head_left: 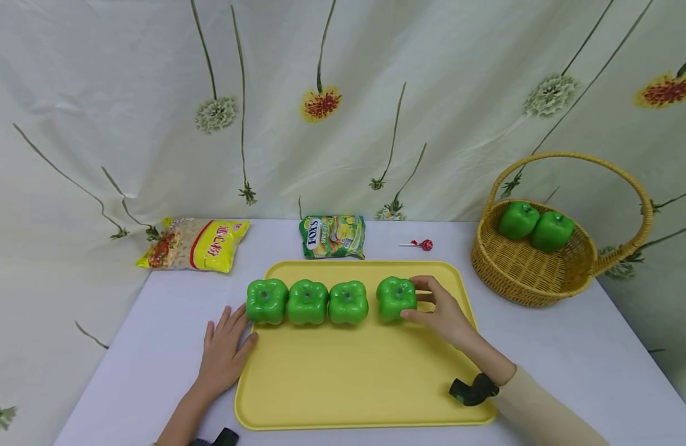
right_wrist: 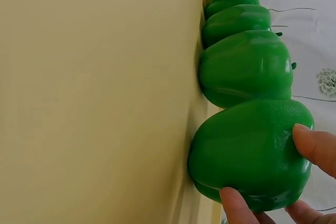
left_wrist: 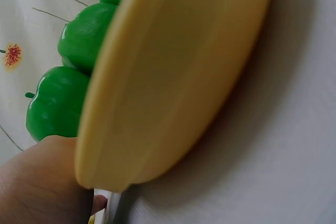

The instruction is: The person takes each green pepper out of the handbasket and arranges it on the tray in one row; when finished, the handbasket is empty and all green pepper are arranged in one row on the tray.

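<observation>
A person's right hand (head_left: 439,313) grips a green pepper (head_left: 396,298) near the far right corner of a yellow tray (head_left: 365,378), its thumb and fingers curved about the pepper's sides, while the left hand (head_left: 223,353) lies flat at the tray's left edge, fingers loosely spread and holding nothing. Its fingertips reach the side of the nearest pepper, though whether they touch it is hard to tell. Three other peppers (head_left: 308,303) stand side by side along the tray's far edge, starting at the far left corner, with a narrow gap between the last of them and the one in the right hand's grasp. At the tabletop's far right corner, a wicker basket (head_left: 535,280) with a tall arched handle holds two more peppers (head_left: 519,220) lying against each other. Along the tabletop's far edge, behind the tray, are a green snack bag (head_left: 333,236) and, to its right, a red lollipop (head_left: 421,244) on a white stick. A yellow food packet (head_left: 217,244) lies at the tabletop's far left corner.
</observation>
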A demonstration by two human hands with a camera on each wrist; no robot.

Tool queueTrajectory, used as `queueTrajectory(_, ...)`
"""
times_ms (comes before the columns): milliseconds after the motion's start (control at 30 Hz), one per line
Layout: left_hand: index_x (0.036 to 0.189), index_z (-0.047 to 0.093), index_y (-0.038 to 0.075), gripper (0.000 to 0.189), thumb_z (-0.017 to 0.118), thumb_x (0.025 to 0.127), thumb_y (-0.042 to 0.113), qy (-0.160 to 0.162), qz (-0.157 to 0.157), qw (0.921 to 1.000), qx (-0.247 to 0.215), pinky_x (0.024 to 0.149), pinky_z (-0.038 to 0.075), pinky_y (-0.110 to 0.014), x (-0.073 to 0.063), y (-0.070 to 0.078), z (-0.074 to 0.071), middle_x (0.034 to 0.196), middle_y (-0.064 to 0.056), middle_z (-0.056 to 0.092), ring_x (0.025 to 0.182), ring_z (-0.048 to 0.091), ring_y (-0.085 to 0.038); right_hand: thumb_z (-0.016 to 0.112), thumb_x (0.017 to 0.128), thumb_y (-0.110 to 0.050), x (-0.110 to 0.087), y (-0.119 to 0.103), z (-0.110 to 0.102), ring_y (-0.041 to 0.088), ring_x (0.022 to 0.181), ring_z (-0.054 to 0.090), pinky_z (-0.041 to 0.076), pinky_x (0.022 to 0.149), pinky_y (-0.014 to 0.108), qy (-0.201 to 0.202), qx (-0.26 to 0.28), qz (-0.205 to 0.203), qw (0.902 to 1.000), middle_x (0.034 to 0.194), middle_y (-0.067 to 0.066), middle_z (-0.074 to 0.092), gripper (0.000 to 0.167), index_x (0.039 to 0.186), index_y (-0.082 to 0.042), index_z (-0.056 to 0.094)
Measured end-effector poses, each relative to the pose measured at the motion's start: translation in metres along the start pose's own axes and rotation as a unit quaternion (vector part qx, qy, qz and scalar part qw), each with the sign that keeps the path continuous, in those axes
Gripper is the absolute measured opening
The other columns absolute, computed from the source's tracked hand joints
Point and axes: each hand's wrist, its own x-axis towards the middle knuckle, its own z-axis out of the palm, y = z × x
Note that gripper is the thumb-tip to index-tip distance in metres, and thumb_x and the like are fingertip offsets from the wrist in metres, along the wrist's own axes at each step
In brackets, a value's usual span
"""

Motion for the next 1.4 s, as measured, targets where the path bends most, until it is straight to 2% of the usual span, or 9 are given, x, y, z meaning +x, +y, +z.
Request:
queueTrajectory(267, 0.143, 0.043, -0.001, 0.051, 0.050, 0.100, 0.024, 0.000, 0.002, 1.0000, -0.001, 0.109, 0.004, -0.074, 0.000, -0.002, 0.001, 0.151, -0.026, 0.036, 0.142, 0.019, -0.055, 0.078, 0.083, -0.013, 0.002, 0.003, 0.007, 0.042, 0.119, 0.057, 0.056, 0.089, 0.044, 0.004, -0.007, 0.001, 1.0000, 0.132, 0.020, 0.055, 0.061, 0.135, -0.007, 0.046)
queueTrajectory(533, 0.143, 0.044, -0.001, 0.051, 0.051, 0.099, 0.023, 0.002, 0.001, 1.0000, -0.004, 0.110, 0.003, -0.074, 0.000, -0.001, 0.001, 0.151, -0.025, 0.037, 0.142, 0.019, -0.055, 0.077, 0.084, -0.014, 0.003, -0.001, 0.011, 0.043, 0.120, 0.056, 0.057, 0.086, 0.041, -0.003, 0.004, -0.004, 1.0000, 0.132, 0.023, 0.054, 0.062, 0.136, -0.004, 0.044)
queueTrajectory(800, 0.143, 0.044, -0.001, 0.050, 0.051, 0.099, 0.022, 0.004, 0.004, 1.0000, -0.003, 0.109, 0.005, -0.074, 0.000, 0.000, 0.000, 0.151, -0.025, 0.037, 0.141, 0.019, -0.055, 0.078, 0.083, -0.015, 0.003, -0.005, 0.014, 0.042, 0.122, 0.055, 0.057, 0.087, 0.041, -0.005, 0.013, 0.010, 0.9999, 0.133, 0.023, 0.054, 0.064, 0.137, -0.006, 0.044)
queueTrajectory(1133, 0.143, 0.044, -0.001, 0.050, 0.052, 0.099, 0.021, 0.008, 0.006, 0.9999, -0.003, 0.109, 0.005, -0.074, 0.000, 0.002, -0.001, 0.151, -0.025, 0.038, 0.142, 0.020, -0.055, 0.078, 0.083, -0.014, 0.005, -0.003, 0.017, 0.043, 0.121, 0.055, 0.057, 0.087, 0.041, -0.003, 0.020, 0.006, 0.9998, 0.132, 0.024, 0.054, 0.063, 0.136, -0.007, 0.045)
queueTrajectory(1400, 0.143, 0.044, -0.001, 0.050, 0.052, 0.099, 0.020, 0.007, 0.003, 1.0000, -0.003, 0.109, 0.005, -0.074, -0.001, 0.003, -0.001, 0.151, -0.024, 0.038, 0.142, 0.020, -0.054, 0.080, 0.082, -0.014, 0.003, -0.004, 0.016, 0.043, 0.123, 0.054, 0.057, 0.088, 0.042, -0.010, 0.012, 0.007, 0.9998, 0.134, 0.024, 0.050, 0.074, 0.142, -0.005, 0.039)
